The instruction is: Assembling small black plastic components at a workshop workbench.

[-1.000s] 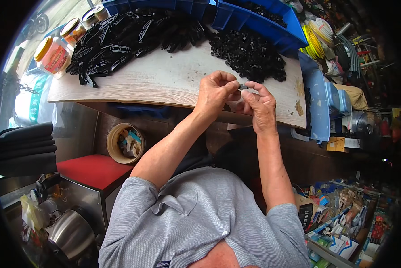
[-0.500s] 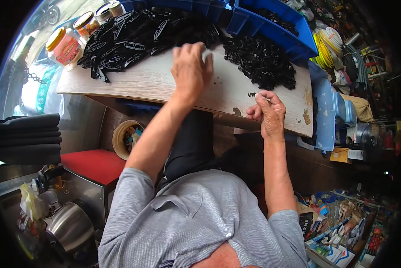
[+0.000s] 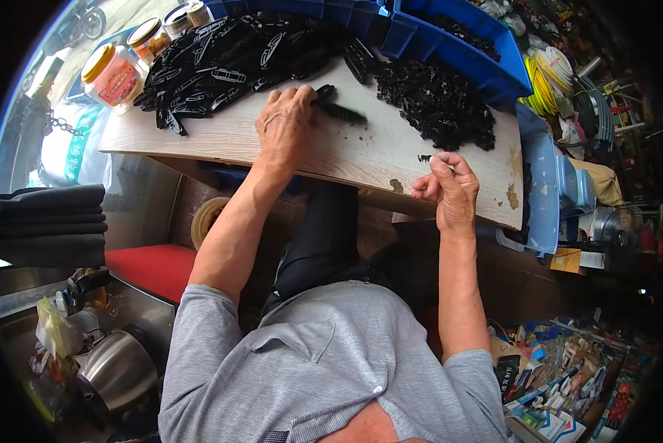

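My left hand [image 3: 285,127] is over the left-middle of the table, fingers curled round the near end of a long black plastic piece [image 3: 340,111]. That piece is blurred, and its far end points right. Near the table's front edge, my right hand [image 3: 454,190] pinches a small black toothed plastic piece [image 3: 424,158] at thumb and fingertip. Beyond my left hand lies a large pile of long black plastic pieces [image 3: 220,70], some with pale outlines. A heap of small black plastic parts [image 3: 438,103] lies beyond my right hand.
The wood-patterned table [image 3: 220,138] has worn patches at its right. Blue crates [image 3: 449,40] stand along its far edge. Lidded jars [image 3: 113,77] stand at the far left. A red seat [image 3: 150,269] and a steel kettle [image 3: 121,369] are at the lower left.
My left hand has come back from the pile, toward me and slightly left, with a long black piece now showing beside its fingers. My right hand keeps its pinch in nearly the same place.
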Available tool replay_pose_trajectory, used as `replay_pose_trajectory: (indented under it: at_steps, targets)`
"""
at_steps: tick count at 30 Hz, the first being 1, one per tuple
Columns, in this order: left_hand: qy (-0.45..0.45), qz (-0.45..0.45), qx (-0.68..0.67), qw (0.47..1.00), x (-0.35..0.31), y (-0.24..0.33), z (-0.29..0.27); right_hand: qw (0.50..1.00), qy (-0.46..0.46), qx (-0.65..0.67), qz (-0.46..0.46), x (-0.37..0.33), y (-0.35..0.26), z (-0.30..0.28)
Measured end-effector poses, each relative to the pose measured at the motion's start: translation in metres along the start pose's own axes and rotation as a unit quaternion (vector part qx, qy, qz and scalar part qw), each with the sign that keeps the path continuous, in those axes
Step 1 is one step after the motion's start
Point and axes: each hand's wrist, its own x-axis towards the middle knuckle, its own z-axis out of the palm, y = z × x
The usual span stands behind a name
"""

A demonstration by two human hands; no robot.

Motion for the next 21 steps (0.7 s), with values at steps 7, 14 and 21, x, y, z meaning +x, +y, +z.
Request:
replay_pose_trajectory:
  at_steps: [7,14,21]
  targets:
    - [0.047,-0.013,0.065,0.997,-0.007,-0.005,-0.006,1.0,0.008,0.005,0.004,-0.002,-0.001,0.002]
    - [0.11,0.053,-0.217,0.969,-0.066,0.056,-0.023,1.0,0.019,0.002,0.004,0.0,0.001,0.001]
    - [0.0,0.113,-0.08,0.99,-0.035,0.052,0.008,1.0,0.013,0.007,-0.005,-0.001,0.0,0.001]
